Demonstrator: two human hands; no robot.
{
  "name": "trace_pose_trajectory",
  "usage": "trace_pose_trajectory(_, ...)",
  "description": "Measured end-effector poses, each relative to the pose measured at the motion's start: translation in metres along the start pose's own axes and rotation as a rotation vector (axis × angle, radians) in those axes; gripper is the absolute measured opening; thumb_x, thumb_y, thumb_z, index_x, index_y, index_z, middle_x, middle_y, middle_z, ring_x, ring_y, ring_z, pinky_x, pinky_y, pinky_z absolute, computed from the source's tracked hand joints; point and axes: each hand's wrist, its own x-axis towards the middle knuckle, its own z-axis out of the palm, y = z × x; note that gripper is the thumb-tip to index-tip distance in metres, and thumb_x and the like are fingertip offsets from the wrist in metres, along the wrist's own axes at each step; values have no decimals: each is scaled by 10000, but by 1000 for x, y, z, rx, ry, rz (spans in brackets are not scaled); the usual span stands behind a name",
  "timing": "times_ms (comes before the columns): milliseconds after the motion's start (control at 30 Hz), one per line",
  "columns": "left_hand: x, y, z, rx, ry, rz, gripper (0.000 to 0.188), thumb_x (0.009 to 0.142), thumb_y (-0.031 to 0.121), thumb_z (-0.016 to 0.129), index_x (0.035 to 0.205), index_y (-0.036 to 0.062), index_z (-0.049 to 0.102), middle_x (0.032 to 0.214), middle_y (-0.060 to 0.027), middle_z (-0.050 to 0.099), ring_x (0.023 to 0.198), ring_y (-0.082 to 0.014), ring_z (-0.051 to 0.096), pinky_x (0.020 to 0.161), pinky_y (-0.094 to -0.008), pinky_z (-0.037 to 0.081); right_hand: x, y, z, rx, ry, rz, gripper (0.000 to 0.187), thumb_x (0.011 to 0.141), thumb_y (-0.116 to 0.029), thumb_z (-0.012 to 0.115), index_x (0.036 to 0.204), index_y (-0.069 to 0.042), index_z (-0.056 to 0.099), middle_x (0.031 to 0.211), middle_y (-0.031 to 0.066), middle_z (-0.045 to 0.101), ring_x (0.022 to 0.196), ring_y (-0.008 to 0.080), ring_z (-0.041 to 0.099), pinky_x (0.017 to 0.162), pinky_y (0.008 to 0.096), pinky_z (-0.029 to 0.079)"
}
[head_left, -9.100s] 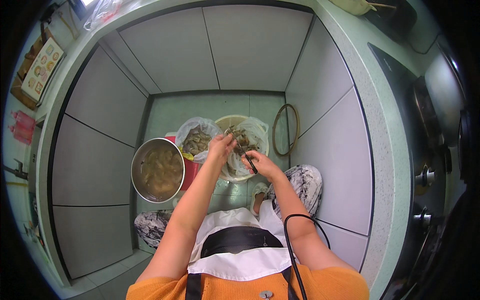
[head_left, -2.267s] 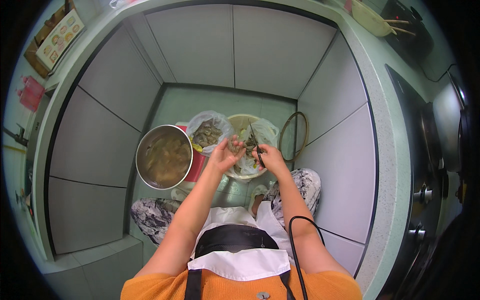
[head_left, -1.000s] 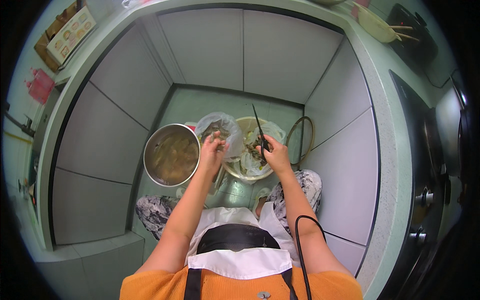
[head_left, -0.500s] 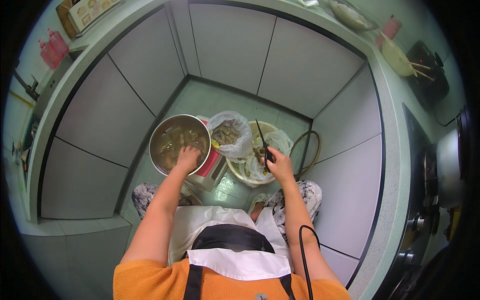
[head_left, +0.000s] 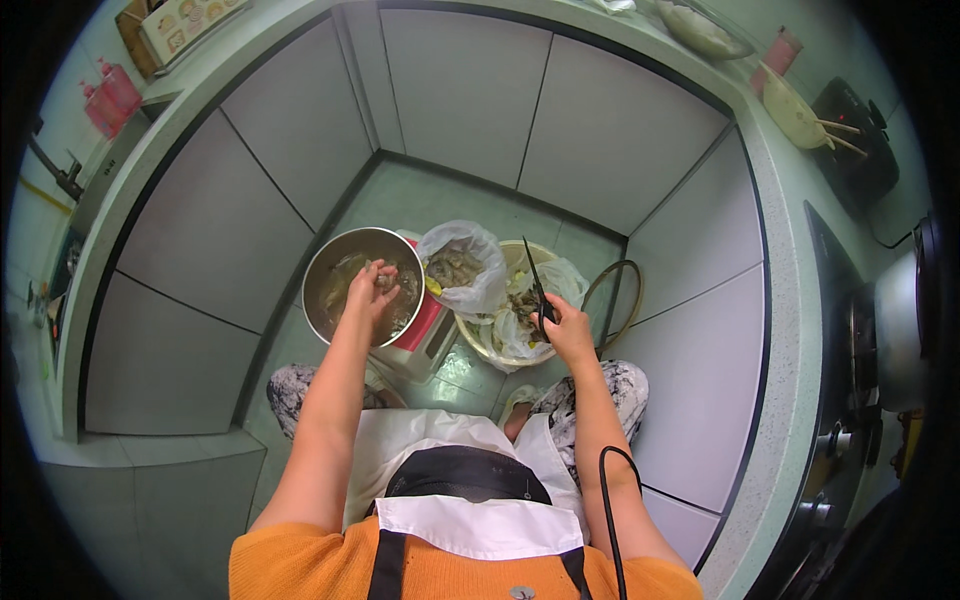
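My left hand (head_left: 368, 290) is inside a steel bowl (head_left: 311, 312) of murky brownish water. Its fingers are curled around something small and greyish, too indistinct to name. In my right hand (head_left: 568, 332) is a pair of black scissors (head_left: 533, 268), blades pointing up and away. Below them stands a cream basin (head_left: 474, 347) with crumpled clear plastic and greyish scraps in it. Between bowl and basin, a white plastic bag (head_left: 487, 287) stands open, holding greyish pieces that look like raw shrimp.
A red-and-white stool or box (head_left: 428, 338) sits under the bowl. Beside the basin, a brown round rim or hoop (head_left: 637, 300) leans near the right cabinet. Grey cabinets (head_left: 450, 90) enclose the floor, with counters above. A black cable (head_left: 604, 490) runs along my right arm.
My left hand has lifted slightly from the water and turned, its fingers curling upward. The right hand with the scissors has shifted a little to the right.
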Motion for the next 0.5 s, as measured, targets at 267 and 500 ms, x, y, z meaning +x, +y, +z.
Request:
trace_pose_trajectory(267,-8,14,5,-555,-134,-7,234,879,-14,461,1112,5,455,1137,-174,510,1123,-353,475,962,-490,422,-1,-3,-4,33,-15,45,451,698,-256,719,1083,-55,598,790,157,644,710,278,631,635,335,478)
trace_pose_trajectory(500,-19,16,8,-440,-183,47,311,806,-147,479,1096,-41,442,1113,-212,490,1077,-342,512,940,-388,476,-2,-8,-6,23,-5,52,451,696,-241,719,1088,-53,597,810,159,648,728,270,638,647,333,480)
